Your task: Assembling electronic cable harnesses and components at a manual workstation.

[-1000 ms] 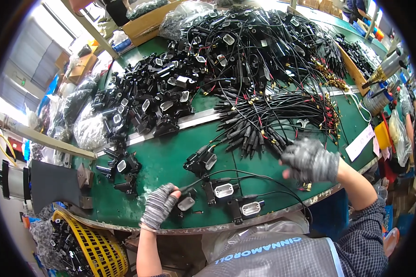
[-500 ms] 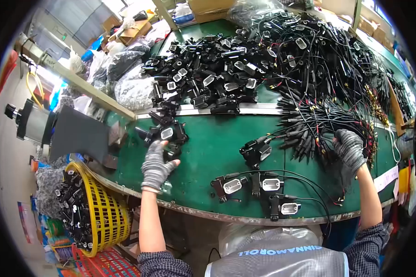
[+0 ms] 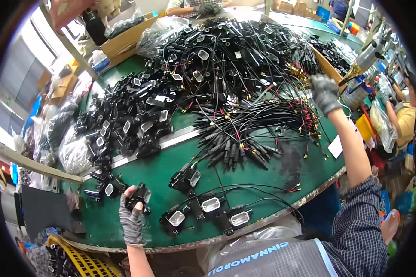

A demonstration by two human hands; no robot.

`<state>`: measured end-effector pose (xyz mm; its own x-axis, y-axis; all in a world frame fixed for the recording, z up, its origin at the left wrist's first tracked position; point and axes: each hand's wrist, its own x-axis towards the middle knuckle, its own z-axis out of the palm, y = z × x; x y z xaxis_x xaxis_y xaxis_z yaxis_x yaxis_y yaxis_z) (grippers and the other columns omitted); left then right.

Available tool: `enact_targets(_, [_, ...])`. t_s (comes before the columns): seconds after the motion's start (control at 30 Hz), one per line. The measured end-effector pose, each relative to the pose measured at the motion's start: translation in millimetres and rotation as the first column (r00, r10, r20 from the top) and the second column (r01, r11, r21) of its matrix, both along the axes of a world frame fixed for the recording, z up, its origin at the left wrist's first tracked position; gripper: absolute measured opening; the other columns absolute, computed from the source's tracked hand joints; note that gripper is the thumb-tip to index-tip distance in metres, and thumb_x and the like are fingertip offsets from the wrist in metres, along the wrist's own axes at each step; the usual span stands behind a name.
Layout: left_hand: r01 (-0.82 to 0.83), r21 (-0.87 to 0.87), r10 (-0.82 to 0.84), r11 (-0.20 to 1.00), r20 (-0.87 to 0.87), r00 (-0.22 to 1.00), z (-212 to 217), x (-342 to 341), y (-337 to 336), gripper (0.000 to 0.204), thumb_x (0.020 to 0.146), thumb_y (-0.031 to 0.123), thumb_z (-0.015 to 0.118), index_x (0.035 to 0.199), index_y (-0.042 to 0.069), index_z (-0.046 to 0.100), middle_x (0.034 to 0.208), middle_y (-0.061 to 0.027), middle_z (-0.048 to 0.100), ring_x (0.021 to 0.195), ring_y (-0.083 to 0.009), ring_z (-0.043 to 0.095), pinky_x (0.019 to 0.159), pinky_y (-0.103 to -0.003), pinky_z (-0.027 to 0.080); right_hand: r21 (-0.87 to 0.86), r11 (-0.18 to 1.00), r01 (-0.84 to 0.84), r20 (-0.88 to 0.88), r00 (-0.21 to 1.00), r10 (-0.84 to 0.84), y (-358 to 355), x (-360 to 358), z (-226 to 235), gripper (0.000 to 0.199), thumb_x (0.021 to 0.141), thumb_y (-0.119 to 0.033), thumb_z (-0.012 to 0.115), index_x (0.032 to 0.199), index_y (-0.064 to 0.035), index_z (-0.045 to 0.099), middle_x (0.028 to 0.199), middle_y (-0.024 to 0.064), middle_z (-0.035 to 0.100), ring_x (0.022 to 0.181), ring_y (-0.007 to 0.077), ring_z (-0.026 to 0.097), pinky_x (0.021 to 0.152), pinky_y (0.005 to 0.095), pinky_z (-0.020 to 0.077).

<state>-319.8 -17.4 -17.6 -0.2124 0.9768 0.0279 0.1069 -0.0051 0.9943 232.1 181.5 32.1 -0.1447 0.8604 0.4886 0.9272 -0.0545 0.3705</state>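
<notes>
Left hand point(image 3: 131, 217) in a grey fingerless work glove, low at the near-left edge of the green table point(image 3: 162, 166), fingers curled around a small black switch housing point(image 3: 138, 196). Housing sitting at the fingertips, above the palm, partly covered by the thumb side. Just left of it, two or three more black housings point(image 3: 107, 187) lying loose on the green surface, near but not touching the hand.

Right hand point(image 3: 324, 92), also gloved in grey, stretched far out to the table's right side, arm nearly straight. Fingers bent downward over a bundle of black cables with gold-coloured tips point(image 3: 298, 71); possibly closed on a few strands, but too small and blurred at that distance to tell whether anything is actually gripped. Hanging screwdriver tool point(image 3: 363, 62) just to the right of that hand, apart from it.

Between the two hands, close to the body, three finished-looking black units with pale rectangular faces point(image 3: 210, 205) laid in a row, thin black leads trailing from them toward the right. Beyond these, a fanned bunch of black connector leads with red wires point(image 3: 245, 134), and a large heap of black housings point(image 3: 129, 115) on the left half of the table. Yellow plastic basket point(image 3: 74, 261) below the table edge, down-left of the left hand.
</notes>
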Motion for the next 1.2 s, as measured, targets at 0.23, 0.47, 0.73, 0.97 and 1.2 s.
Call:
enact_targets(0.23, [-0.136, 0.045, 0.143, 0.99, -0.361, 0.922, -30, -5, -8, 0.033, 0.077, 0.012, 0.061, 0.107, 0.004, 0.05, 0.096, -0.0041, 0.054, 0.083, -0.0134, 0.053, 0.076, -0.026, 0.043, -0.038, 0.953, -0.299, -0.168, 0.942, 0.289, 20, -83, 5, 0.027, 0.068, -0.024, 0.063, 0.092, -0.0126, 0.059, 0.094, 0.0079, 0.057, 0.089, 0.0272, 0.055, 0.075, 0.0392, 0.044])
enact_targets(0.47, [-0.172, 0.18, 0.235, 0.969, -0.887, 0.396, -16, 4, -7, 0.029, 0.073, 0.009, 0.06, 0.1, 0.004, 0.051, 0.087, -0.0094, 0.054, 0.074, -0.0211, 0.054, 0.07, -0.031, 0.045, -0.435, 0.885, -0.164, -0.265, 0.963, 0.048, 56, -160, -30, 0.028, 0.074, -0.032, 0.055, 0.094, -0.0135, 0.062, 0.098, 0.0047, 0.059, 0.096, 0.0272, 0.054, 0.083, 0.0445, 0.0385])
enact_targets(0.73, [-0.122, 0.021, 0.072, 0.992, -0.9, 0.43, 0, 7, 8, 0.022, 0.072, 0.005, 0.056, 0.094, 0.004, 0.053, 0.084, -0.0073, 0.053, 0.071, -0.0197, 0.051, 0.068, -0.029, 0.043, -0.118, 0.989, -0.088, 0.143, 0.984, 0.105, 108, -116, -35, 0.021, 0.074, -0.021, 0.055, 0.092, -0.0131, 0.06, 0.089, 0.0036, 0.06, 0.09, 0.0241, 0.055, 0.076, 0.0421, 0.039])
enact_targets(0.97, [-0.197, -0.039, 0.19, 0.98, -0.137, 0.972, -21, -12, 12, 0.021, 0.073, 0.003, 0.054, 0.095, 0.002, 0.053, 0.08, -0.0009, 0.051, 0.071, -0.0118, 0.048, 0.068, -0.027, 0.041, -0.079, 0.676, -0.733, -0.433, 0.636, 0.639, 4, -155, -23, 0.012, 0.073, -0.018, 0.058, 0.083, -0.0124, 0.058, 0.083, 0.0034, 0.058, 0.082, 0.0253, 0.054, 0.071, 0.036, 0.0411])
enact_targets(1.2, [-0.037, -0.003, 0.024, 0.999, -0.704, 0.71, -2, 19, 12, 0.021, 0.075, 0.003, 0.056, 0.095, 0.003, 0.052, 0.082, -0.0013, 0.05, 0.073, -0.0113, 0.047, 0.069, -0.024, 0.041, -0.253, 0.575, -0.778, -0.266, 0.627, 0.732, -46, -234, -41, 0.02, 0.074, -0.029, 0.057, 0.084, -0.0125, 0.06, 0.09, 0.0033, 0.059, 0.089, 0.0229, 0.055, 0.073, 0.0331, 0.0422])
